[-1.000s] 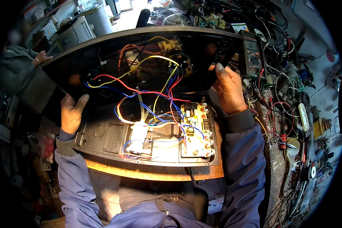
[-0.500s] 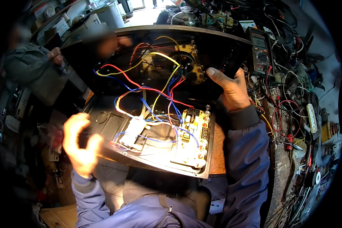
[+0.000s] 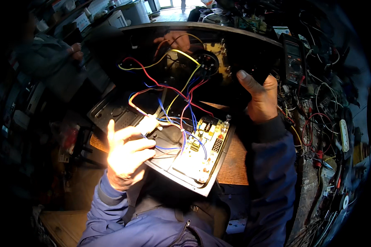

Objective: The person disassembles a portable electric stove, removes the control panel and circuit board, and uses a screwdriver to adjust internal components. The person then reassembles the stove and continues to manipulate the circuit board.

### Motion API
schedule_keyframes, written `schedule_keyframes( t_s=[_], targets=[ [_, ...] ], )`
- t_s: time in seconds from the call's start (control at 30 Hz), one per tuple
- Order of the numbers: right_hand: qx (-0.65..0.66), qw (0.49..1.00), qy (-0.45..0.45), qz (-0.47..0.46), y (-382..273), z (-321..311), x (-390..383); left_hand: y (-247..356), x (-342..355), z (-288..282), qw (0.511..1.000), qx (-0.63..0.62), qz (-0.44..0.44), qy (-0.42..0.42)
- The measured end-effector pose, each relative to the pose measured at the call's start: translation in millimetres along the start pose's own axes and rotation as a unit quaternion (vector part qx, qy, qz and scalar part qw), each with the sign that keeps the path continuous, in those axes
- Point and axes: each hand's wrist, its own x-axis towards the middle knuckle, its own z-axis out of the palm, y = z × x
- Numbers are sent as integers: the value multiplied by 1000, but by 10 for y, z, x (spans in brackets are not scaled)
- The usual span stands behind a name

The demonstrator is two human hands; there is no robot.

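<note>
My right hand [image 3: 259, 94] grips the right part of a raised glossy black panel [image 3: 235, 86], thumb on its inner face. Red, yellow and blue wires [image 3: 181, 86] run from that panel down to a black plastic base [image 3: 160, 156], tilted with its lower right corner toward me. A circuit board [image 3: 198, 152] with a digit display sits on the base's right side. My left hand [image 3: 127, 154], brightly lit, is over the base's left part beside a white cylindrical component [image 3: 148, 123], fingers apart; whether they touch it I cannot tell.
A wooden bench top [image 3: 233, 168] shows under the base. To the right are a multimeter [image 3: 292, 57], tangled cables [image 3: 317, 107], red-handled pliers [image 3: 319, 158] and a white power strip [image 3: 343, 133]. A co-worker [image 3: 49, 57] is at the upper left, near cluttered shelves.
My left hand left the panel's left side and moved right and down over the base. The base turned clockwise; panel and right hand shifted slightly right. The scene is darker.
</note>
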Motion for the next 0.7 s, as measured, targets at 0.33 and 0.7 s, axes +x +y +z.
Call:
schedule_keyframes(
  t_s=[0.33, 0.7],
  targets=[
    [-25, 999, 18, -16, -33, 177, -117, 11, 3, 103, 999, -24, -3, 35],
    [-84, 992, 49, -80, -38, 283, -196, -5, -46, 210, 996, -24, 17, 81]
  ],
)
